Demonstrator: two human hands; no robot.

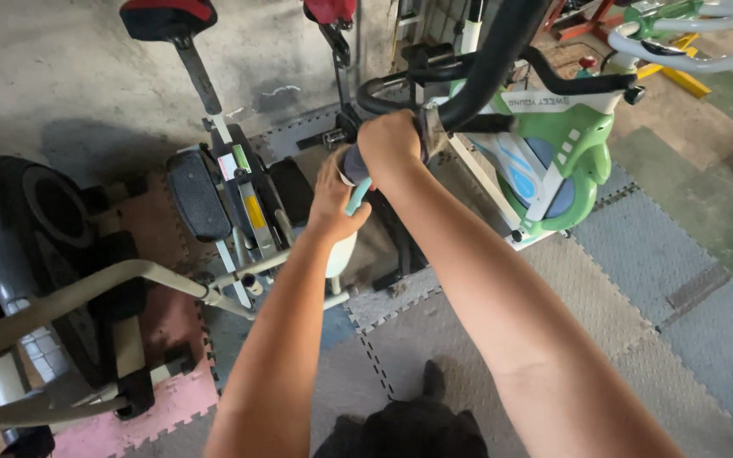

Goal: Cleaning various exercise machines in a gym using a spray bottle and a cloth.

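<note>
Both my arms reach up from the bottom of the frame to the centre top. My right hand is wrapped tight in a fist around the black handlebar, near its lower end, knuckles up. My left hand sits just below and left of it, fingers closed on a small teal tool; the tool's top touches the grey bar end under my right fist. Can't tell what kind of tool it is, most of it is hidden by my fingers.

Handlebar runs as a thick black tube from upper centre down to my fist. Behind it, upper right, the green-and-white bike body. Left of my hands, a black pedal on the grey frame of an elliptical, which fills the left side with its dark flywheel. Red saddle at top left on a slanted post.

Floor is grey foam mats, a pink mat at lower left. My dark shoe at bottom centre.
</note>
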